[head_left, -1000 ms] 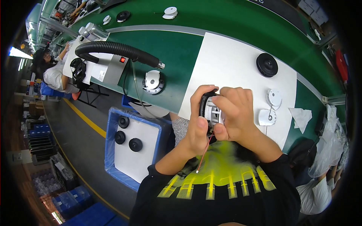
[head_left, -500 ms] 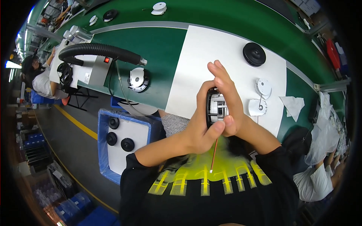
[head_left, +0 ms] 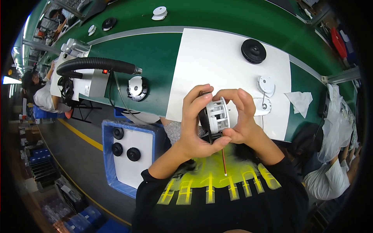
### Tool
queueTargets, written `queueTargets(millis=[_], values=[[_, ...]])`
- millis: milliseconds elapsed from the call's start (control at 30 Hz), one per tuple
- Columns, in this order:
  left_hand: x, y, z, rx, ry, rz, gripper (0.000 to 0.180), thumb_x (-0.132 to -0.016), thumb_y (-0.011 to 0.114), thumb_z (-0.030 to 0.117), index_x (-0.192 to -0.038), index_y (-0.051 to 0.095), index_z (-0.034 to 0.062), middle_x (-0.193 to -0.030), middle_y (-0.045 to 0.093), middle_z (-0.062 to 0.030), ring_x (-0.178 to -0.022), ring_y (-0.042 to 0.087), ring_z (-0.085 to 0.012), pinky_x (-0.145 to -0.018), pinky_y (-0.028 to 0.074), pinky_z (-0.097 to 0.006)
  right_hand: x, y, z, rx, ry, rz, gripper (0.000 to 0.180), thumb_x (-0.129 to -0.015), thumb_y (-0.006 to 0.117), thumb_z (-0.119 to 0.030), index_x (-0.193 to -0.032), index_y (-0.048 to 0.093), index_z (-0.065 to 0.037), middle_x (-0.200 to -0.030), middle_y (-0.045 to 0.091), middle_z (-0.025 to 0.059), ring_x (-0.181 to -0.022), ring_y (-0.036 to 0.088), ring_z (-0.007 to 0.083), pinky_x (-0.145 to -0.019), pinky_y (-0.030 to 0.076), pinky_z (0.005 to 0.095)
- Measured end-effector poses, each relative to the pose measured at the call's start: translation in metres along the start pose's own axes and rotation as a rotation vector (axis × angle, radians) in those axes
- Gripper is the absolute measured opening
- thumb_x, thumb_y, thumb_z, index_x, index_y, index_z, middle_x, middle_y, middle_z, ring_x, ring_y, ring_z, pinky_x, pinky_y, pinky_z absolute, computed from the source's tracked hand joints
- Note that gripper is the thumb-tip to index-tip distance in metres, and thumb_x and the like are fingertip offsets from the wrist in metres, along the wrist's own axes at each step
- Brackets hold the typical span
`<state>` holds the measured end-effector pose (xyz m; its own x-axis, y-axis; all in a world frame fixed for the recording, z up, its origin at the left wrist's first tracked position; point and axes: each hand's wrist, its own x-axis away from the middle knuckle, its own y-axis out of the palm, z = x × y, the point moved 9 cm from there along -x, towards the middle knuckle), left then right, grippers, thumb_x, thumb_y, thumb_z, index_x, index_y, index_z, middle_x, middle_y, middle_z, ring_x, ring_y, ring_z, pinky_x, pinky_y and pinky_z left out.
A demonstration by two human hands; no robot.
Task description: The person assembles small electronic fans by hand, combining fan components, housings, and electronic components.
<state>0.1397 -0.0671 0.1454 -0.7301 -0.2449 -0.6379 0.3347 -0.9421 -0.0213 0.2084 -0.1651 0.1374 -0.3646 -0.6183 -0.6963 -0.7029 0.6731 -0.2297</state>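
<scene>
Above the near edge of the worktable, my left hand [head_left: 191, 130] is closed round the black housing [head_left: 203, 119] of a small round motor unit held on edge. A white slotted wheel [head_left: 218, 115] sits on the housing's right face, with a short pin sticking out of it. My right hand [head_left: 248, 123] curls round the wheel, its thumb and fingertips at the rim. From the unit a thin red-and-dark cable [head_left: 224, 161] hangs down in front of my shirt. The inner side of the housing is hidden by my left fingers.
A white sheet [head_left: 210, 50] carries a black round unit [head_left: 253, 51] and white disc parts [head_left: 266, 84]. Left are a black flexible hose [head_left: 101, 64] and another white-topped unit [head_left: 136, 88]. A blue-lined bin [head_left: 107, 155] holds black units. A white cloth [head_left: 300, 101] lies right.
My hands have gone from pressing the unit between the palms to holding it by the fingers. The white wheel shows more, and the right palm has moved away from it.
</scene>
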Motion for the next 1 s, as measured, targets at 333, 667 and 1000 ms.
queueTargets(millis=[333, 667, 1000], values=[[0.063, -0.001, -0.083, -0.158, -0.548, -0.054, 0.069, -0.088, 0.068, 0.023, -0.144, 0.034, 0.0034, -0.148, 0.030, -0.0198, -0.137, 0.035, -0.0346, -0.109, 0.034, -0.043, -0.053, -0.155, 0.096, 0.860, 0.343, -0.130, 0.061, -0.090, 0.057, -0.017, -0.147, 0.035, -0.011, -0.124, 0.054, 0.0240, -0.110, 0.052, 0.0398, -0.100, 0.039, 0.0444], [0.031, -0.022, -0.102, -0.318, -0.608, -0.097, 0.040, -0.087, 0.066, 0.008, -0.125, 0.054, 0.0032, -0.130, 0.050, -0.0174, -0.122, 0.050, -0.0304, -0.096, 0.046, -0.038, -0.009, -0.365, 0.276, 1.740, 0.839, -0.231, 0.060, -0.094, 0.055, -0.040, -0.148, 0.035, -0.021, -0.102, 0.060, 0.0221, -0.092, 0.062, 0.0387, -0.078, 0.051, 0.0515], [-0.036, 0.015, -0.167, -0.111, -0.702, -0.115, 0.028, -0.094, 0.058, 0.006, -0.121, 0.056, 0.0024, -0.119, 0.058, -0.0081, -0.104, 0.057, -0.0181, -0.089, 0.047, -0.030, -0.032, -0.168, 0.178, 1.129, 0.521, -0.402, 0.085, -0.074, 0.075, -0.048, -0.146, 0.037, -0.024, -0.127, 0.049, 0.0277, -0.115, 0.051, 0.0462, -0.097, 0.044, 0.0502]])
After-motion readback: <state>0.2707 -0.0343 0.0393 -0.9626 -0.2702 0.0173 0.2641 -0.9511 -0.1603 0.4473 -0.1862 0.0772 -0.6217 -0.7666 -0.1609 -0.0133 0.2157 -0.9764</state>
